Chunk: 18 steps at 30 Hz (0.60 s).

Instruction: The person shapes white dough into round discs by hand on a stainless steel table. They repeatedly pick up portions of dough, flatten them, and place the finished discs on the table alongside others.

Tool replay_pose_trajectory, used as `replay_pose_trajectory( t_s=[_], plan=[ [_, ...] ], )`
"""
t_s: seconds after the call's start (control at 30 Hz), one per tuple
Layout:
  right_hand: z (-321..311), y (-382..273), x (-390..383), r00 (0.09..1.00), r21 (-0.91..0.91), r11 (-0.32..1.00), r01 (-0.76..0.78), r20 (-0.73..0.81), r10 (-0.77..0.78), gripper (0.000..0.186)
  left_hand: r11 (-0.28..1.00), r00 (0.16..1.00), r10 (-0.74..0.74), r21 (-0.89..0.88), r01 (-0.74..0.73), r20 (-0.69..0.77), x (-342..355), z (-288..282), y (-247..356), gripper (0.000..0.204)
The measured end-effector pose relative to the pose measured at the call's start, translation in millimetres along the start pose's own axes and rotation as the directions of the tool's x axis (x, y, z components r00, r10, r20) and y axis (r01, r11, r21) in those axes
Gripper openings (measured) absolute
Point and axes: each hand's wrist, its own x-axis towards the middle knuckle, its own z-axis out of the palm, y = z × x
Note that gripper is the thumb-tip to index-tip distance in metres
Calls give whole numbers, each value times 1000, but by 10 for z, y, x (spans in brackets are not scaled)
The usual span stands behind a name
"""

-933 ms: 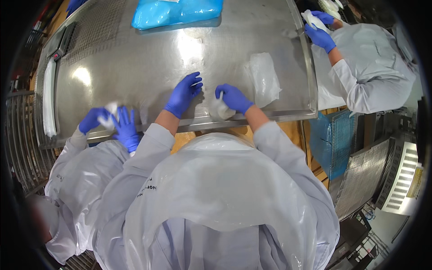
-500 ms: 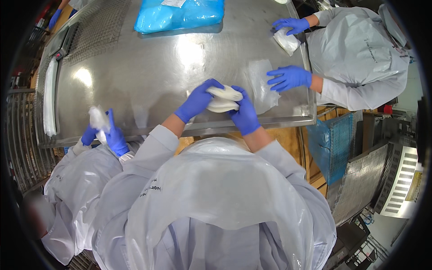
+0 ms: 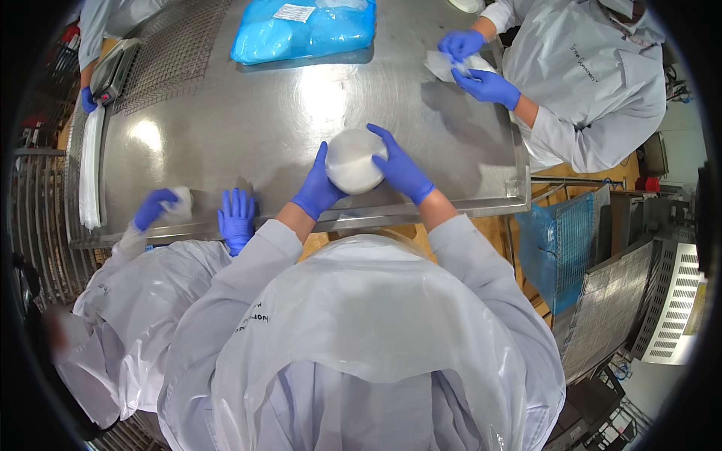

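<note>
A round, white, flat stack (image 3: 355,159) lies face up between my two blue-gloved hands, over the near part of the steel table; I cannot tell what it is made of. My left hand (image 3: 320,184) cups its left edge, fingers partly hidden under or behind it. On the opposite side my right hand (image 3: 401,169) grips the edge, with the thumb on the top face and a finger stretched past the rim. Whether the stack touches the table or is held just above it, I cannot tell.
The steel table (image 3: 263,128) has a raised rim. A blue plastic bag (image 3: 304,34) lies at its far side, wire mesh (image 3: 169,60) and a scale (image 3: 119,71) at far left, long white sleeves (image 3: 92,169) below. Gloved co-workers handle white pieces at left and right.
The white stack, folded in two before, is now opened out into a round between my hands. The right co-worker has gathered up the clear sheet; the left one's hands have parted.
</note>
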Motion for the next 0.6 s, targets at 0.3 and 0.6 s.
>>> replay_pose_trajectory(
  t_s=[0.3, 0.6],
  plan=[
    [8, -152, -90, 931, 41, 968, -248, -265, 250, 64, 945, 918, 270, -261, -195, 291, -242, 274, 10, 49],
    [-280, -1569, -249, 903, 16, 906, 423, 71, -423, 42, 641, 737, 518, 374, -670, 434, -604, 596, 185, 43]
  ],
)
